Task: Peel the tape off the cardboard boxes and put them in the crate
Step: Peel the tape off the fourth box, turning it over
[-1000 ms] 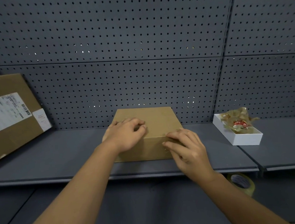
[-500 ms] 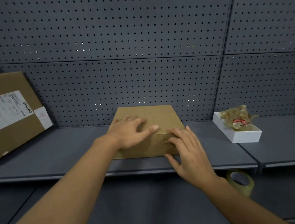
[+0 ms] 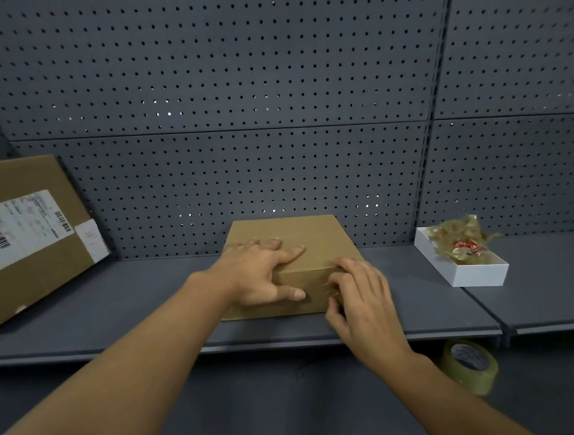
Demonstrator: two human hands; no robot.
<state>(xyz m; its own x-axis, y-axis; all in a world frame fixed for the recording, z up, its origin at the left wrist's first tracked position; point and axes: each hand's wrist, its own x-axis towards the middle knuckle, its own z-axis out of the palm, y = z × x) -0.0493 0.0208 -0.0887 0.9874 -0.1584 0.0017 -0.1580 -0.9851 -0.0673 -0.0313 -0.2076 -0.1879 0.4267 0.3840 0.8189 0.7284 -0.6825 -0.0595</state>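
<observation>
The fingers (image 3: 358, 273) of the right hand (image 3: 362, 300) are curled in at the near top edge of the small cardboard box (image 3: 301, 240), their tips bunched on its front face as though picking at a tape end; whether they actually have tape pinched cannot be told, since the tape reads only as a faint glossy patch there. The left hand (image 3: 255, 274) lies flat on the box, fingers straight and spread over the lid, thumb pressed down against the front face, steadying it. In the one head view, the box sits on the grey shelf (image 3: 114, 310), close to the pegboard back wall (image 3: 268, 81), roughly mid-shelf. A larger labelled carton (image 3: 23, 238) leans at the far left, well apart. To the right stands a white tray (image 3: 472, 275) holding crumpled clear tape (image 3: 459, 238), which I take to be the crate for the peelings. A tape roll (image 3: 469, 364) rests on the lower level. The box looks light and fairly stiff, so it would likely slide or lift under a hard pull; the flat pressing hand seems needed. The tape is probably thin, clingy and prone to tearing; best taken at a lifted corner on the front face and drawn low along the seam.
</observation>
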